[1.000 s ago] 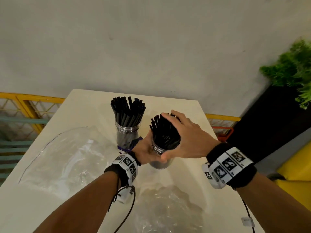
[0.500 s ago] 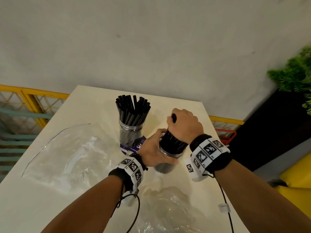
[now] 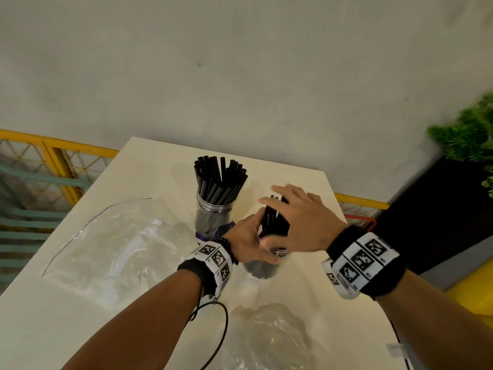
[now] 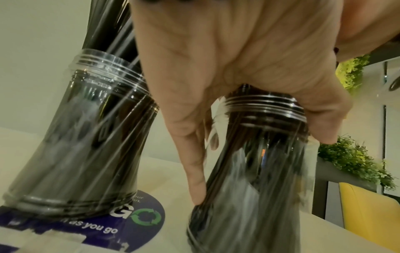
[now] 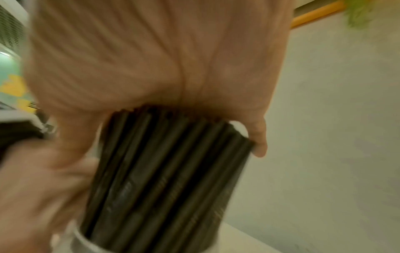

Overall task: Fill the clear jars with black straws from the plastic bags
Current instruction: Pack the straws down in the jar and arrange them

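On the pale table [image 3: 112, 324], far to the left, lies a flat clear plastic bag [image 3: 106, 244], see-through and shiny

Next to it, a bit further back, stands the first clear jar [image 3: 213, 217], upright and full of black straws [image 3: 220, 180] that fan out above the rim. Sits on a purple round sticker [image 4: 138, 220] with white words and a green arrow ring

Just to the right stands the second clear jar [image 3: 262, 265], near the first but not touching. Packed with a tight bunch of black straws [image 3: 274, 220] too

Around the neck of that second jar goes the left hand [image 3: 246, 243], gripping it, with thumb on one side and fingers [image 4: 194, 174] down the other. Seen plainly from the left wrist view

On top of the bunch lies the right hand [image 3: 304, 222], fingers stretched out flat and loose, palm pressing on the straw tops, thumb near the jar rim. Blurry in the right wrist view, yet the palm clearly touches the straw ends

In front, close to the table edge, sits a crumpled clear plastic bag [image 3: 269, 337]

Off to the far right, past the table, shows a green plant [image 3: 466, 134] above a dark box, and a bit of yellow seat [image 3: 472, 292]
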`<state>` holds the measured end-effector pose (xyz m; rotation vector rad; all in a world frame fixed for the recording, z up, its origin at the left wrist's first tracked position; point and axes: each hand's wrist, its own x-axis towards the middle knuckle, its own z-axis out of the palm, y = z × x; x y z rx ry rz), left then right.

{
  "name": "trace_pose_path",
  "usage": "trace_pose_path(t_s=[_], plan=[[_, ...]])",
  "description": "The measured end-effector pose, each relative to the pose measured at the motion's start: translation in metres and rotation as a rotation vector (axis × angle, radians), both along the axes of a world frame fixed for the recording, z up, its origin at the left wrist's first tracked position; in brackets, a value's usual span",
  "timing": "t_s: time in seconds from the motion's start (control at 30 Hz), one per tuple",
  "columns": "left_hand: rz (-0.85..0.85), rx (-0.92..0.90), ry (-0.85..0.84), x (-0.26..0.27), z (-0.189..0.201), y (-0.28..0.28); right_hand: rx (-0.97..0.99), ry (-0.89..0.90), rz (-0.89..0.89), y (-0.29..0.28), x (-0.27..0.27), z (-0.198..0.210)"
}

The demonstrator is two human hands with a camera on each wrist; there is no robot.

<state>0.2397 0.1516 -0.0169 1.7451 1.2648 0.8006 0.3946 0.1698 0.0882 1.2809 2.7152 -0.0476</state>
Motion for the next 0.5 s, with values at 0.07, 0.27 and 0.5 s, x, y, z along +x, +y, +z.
trace_pose_path(t_s=[0.07, 0.27, 0.5], plan=[[0.024, -0.009, 0.028, 0.001, -0.002, 0.001, 0.071, 0.241, -0.092, 0.003, 0.001, -0.005], [0.040, 0.006, 0.063, 0.005, -0.005, 0.005, 0.100, 0.328, -0.119, -0.003, -0.007, 0.000], [0.064, 0.008, 0.148, 0.009, -0.004, 0.001, 0.076, 0.417, -0.419, 0.017, -0.012, -0.009]])
